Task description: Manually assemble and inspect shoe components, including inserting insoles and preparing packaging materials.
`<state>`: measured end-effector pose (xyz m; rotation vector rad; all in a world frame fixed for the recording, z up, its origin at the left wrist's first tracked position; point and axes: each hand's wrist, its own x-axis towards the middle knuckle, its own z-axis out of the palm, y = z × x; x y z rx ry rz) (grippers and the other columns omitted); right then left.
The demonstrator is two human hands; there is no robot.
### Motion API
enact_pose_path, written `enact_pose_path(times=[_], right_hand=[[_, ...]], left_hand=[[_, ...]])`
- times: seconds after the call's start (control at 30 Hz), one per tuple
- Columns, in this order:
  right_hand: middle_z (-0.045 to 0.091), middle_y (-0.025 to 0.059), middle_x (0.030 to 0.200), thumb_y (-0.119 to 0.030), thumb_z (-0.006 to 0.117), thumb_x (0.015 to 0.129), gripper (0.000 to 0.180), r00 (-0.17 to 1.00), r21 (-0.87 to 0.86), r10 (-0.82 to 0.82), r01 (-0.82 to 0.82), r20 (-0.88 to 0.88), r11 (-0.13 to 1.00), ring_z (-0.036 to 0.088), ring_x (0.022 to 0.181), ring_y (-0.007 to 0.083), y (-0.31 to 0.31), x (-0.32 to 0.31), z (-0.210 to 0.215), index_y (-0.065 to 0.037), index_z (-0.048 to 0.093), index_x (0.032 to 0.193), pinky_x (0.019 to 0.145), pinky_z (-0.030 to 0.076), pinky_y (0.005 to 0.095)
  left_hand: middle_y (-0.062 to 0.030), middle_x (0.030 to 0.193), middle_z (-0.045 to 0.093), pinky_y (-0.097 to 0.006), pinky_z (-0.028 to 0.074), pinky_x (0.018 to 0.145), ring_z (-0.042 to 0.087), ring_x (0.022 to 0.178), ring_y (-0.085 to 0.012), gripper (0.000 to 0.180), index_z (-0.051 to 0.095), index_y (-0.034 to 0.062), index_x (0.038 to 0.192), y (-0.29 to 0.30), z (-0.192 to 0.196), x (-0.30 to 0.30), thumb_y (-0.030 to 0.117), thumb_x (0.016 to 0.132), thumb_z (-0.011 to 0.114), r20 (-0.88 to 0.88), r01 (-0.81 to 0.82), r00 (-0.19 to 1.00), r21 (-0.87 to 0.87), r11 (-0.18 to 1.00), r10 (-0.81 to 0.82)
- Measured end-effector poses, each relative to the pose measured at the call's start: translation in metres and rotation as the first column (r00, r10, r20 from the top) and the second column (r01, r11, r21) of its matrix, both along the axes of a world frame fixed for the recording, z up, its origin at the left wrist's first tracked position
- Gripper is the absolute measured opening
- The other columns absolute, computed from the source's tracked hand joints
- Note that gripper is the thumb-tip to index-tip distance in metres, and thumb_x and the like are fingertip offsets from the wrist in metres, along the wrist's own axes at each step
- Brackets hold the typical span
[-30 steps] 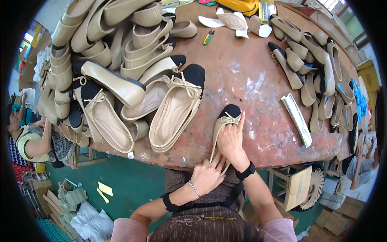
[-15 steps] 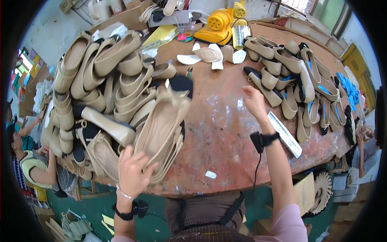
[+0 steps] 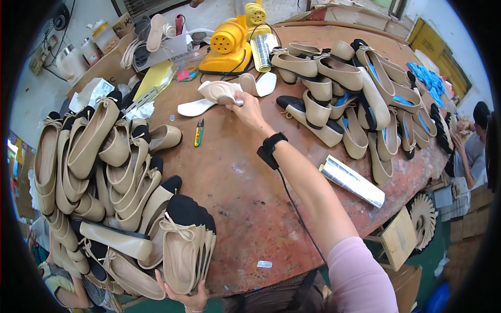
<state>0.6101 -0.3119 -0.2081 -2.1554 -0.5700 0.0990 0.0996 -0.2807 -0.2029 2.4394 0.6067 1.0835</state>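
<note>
With your right hand (image 3: 245,107) pinching the beige insole (image 3: 219,91) mid-table near the yellow heater (image 3: 227,49), lift it flat while your left hand (image 3: 190,298) grips the beige flats (image 3: 185,250) at the near edge.

Round wooden worktop (image 3: 245,188): worn, reddish, showing a rough, scuffed matt finish. Beige leather-look flat shoes (image 3: 180,250) at its near edge: looking smooth, faintly satin, with black matt toecaps. Yellow plastic machine (image 3: 227,49) at its far edge: shining glossy. Silvery foil-like packet (image 3: 350,180): glinting.
</note>
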Motion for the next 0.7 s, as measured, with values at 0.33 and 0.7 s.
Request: enact_pose_path(times=[0.33,0.7], right_hand=[[0.07,0.0076,0.096,-0.034,0.063,0.096,0.042,0.95,0.499,-0.111,0.25,-0.292,0.83,0.063,0.088,0.0128,-0.149,-0.037,0.088,0.003,0.063,0.117,0.078,0.051,0.0285],[0.066,0.0211,0.102,-0.024,0.061,0.095,0.032,0.974,0.091,-0.048,0.028,0.223,0.995,0.061,0.095,0.0266,-0.246,-0.044,0.055,0.006,0.06,0.105,0.084,0.047,0.0383]], left_hand=[[-0.019,0.152,0.026,-0.046,0.025,0.116,0.031,0.139,-0.0333,0.11,0.014,-0.0035,0.152,0.001,-0.062,-0.03,0.024,0.073,0.086,-0.079,-0.181,0.981,-0.052,0.982,0.177],[-0.0235,0.138,0.042,-0.055,0.039,0.104,0.046,0.126,-0.0422,0.091,0.041,0.006,0.141,-0.015,-0.016,-0.01,0.039,0.07,0.087,0.062,-0.102,0.994,0.156,0.982,0.093]])
